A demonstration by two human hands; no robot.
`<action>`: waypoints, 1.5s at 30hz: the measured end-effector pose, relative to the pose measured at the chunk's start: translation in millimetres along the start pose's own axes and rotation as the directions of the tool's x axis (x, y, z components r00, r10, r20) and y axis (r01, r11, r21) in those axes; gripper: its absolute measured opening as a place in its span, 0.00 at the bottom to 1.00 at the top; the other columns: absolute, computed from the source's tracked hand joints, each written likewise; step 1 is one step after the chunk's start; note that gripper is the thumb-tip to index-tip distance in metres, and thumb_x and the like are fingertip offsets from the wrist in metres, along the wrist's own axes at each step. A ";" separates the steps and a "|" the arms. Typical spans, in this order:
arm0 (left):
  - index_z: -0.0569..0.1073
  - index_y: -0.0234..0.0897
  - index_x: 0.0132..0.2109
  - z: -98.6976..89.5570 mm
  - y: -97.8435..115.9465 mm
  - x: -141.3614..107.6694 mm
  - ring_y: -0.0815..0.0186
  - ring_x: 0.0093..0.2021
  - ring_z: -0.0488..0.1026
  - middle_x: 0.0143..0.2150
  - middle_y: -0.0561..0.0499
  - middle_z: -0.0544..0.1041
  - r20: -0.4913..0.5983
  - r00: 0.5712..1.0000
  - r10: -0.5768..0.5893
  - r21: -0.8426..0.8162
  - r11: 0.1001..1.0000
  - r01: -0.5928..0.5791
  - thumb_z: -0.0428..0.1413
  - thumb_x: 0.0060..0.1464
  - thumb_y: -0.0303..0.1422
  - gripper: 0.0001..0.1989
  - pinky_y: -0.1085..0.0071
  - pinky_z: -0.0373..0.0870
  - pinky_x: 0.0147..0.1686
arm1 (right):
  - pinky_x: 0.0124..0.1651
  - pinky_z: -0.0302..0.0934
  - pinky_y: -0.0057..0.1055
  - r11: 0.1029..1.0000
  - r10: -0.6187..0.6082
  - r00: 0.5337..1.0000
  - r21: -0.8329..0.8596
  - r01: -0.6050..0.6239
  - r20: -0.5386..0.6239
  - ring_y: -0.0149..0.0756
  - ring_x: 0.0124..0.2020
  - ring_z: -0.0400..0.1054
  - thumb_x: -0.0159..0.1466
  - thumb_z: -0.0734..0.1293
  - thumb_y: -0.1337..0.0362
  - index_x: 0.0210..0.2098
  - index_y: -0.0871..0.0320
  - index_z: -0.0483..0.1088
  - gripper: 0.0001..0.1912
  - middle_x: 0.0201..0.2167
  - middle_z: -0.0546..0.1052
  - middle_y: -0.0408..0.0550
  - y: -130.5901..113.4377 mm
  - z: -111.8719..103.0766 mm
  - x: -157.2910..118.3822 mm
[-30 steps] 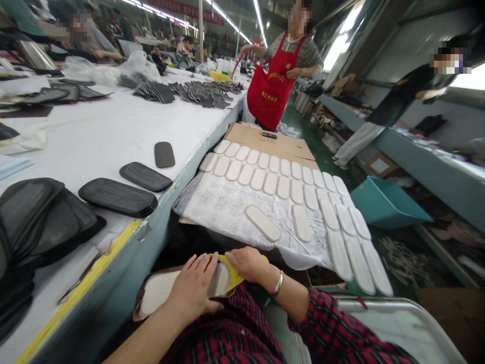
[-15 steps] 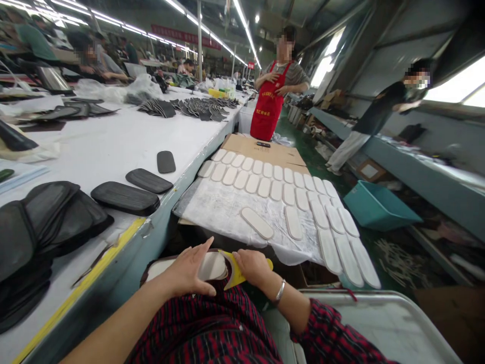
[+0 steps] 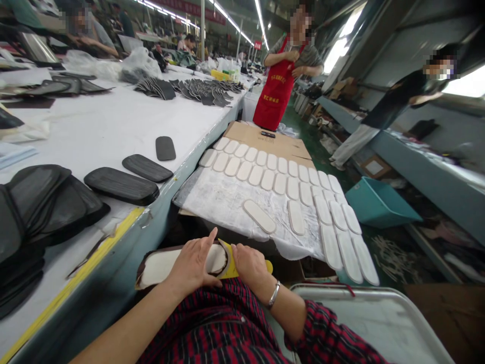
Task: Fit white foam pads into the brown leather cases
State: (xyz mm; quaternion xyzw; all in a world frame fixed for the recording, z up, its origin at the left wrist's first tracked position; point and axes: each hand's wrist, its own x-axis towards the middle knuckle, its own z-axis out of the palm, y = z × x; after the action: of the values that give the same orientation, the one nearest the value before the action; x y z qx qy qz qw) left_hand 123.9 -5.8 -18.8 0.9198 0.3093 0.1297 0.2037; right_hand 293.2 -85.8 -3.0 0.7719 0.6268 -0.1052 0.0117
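Note:
In my lap lies a long oval pad (image 3: 160, 265), white on top with a dark brown wrap along its edge. My left hand (image 3: 195, 260) straddles it, thumb on the near side and forefinger sticking up on the far side; its other fingers are partly hidden. A flat yellow tool (image 3: 229, 273) with a curved-in edge meets the pad's right end. My right hand (image 3: 250, 263) is closed around this tool, whose rounded tip shows beyond the fingers. A silver bracelet (image 3: 274, 294) sits on my right wrist.
Rows of white oval pads (image 3: 280, 183) lie on a cloth-covered board ahead. Black oval pieces (image 3: 121, 186) rest on the white table (image 3: 94, 121) at left. A teal bin (image 3: 379, 202) stands at right. Someone in a red apron (image 3: 276, 96) faces me; another person stands farther right.
The view has tilted down and shifted slightly. More of the pad's left end shows beside my left hand. Both hands keep nearly the same hold.

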 end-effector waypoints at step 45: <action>0.35 0.30 0.65 -33.4 -12.6 7.3 0.53 0.55 0.66 0.52 0.37 0.71 0.242 0.958 -0.155 -0.033 0.985 0.167 0.61 0.39 0.41 0.56 0.54 0.49 0.58 | 0.33 0.60 0.27 0.970 -0.148 0.984 -0.208 0.125 -0.101 0.34 0.34 0.69 0.69 0.51 0.65 0.42 0.56 0.66 0.14 0.33 0.73 0.47 -9.0 7.5 20.8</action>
State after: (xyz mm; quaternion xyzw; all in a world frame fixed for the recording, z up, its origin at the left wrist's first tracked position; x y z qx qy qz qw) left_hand 110.9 17.7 5.8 0.8948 0.3529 0.0095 0.2734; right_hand 287.3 -64.9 -12.9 0.7265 0.6856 0.0029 0.0459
